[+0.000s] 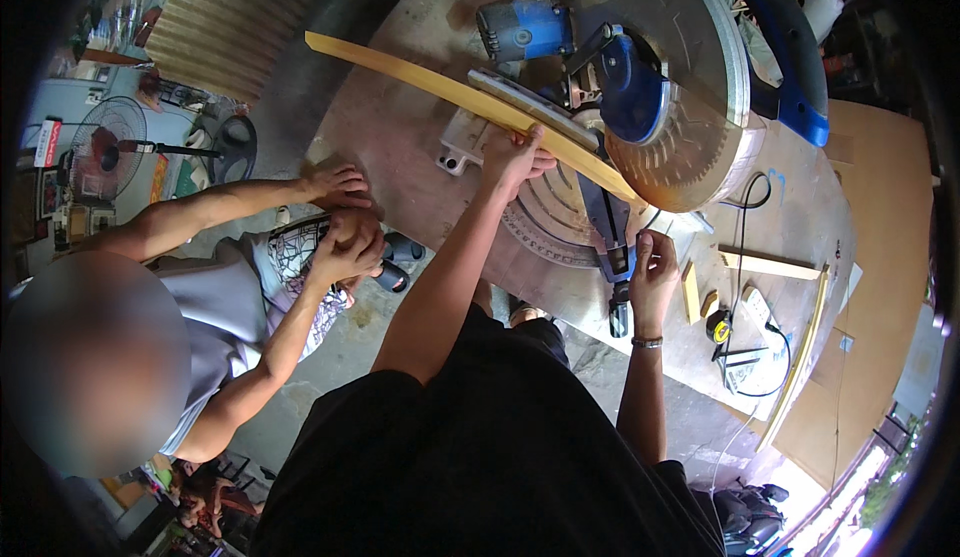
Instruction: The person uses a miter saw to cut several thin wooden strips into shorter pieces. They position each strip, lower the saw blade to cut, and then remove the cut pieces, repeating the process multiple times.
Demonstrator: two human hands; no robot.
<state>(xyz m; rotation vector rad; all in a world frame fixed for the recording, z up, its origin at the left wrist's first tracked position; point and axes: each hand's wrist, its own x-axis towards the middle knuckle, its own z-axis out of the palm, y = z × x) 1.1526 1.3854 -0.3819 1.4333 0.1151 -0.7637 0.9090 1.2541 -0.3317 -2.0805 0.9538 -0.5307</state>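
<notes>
Workshop clutter rings a broad, worn surface (375,152), with a fan (105,152) at the far left and a co-worker (225,292) in a grey top close by on the left. A blue and silver mitre saw (632,82) stands on the far side, and a long wooden strip (420,80) slants across its base, along the near side of the metal fence (530,100), its right end by the blade guard. The left hand (512,162) has its grip closed over the strip, thumb and fingers on the wood. The right hand (655,269) is near the strip's right end, fingers curled with little gap; whether that grip has hold of anything, I cannot tell. To the right lie 2 small offcuts (691,293), a yellow tape measure (719,327) and a white power strip (756,306). The step in hand seems to be lining the strip up under the blade; the next move likely calls for firm pressure against the fence and right fingers kept clear of the teeth.
</notes>
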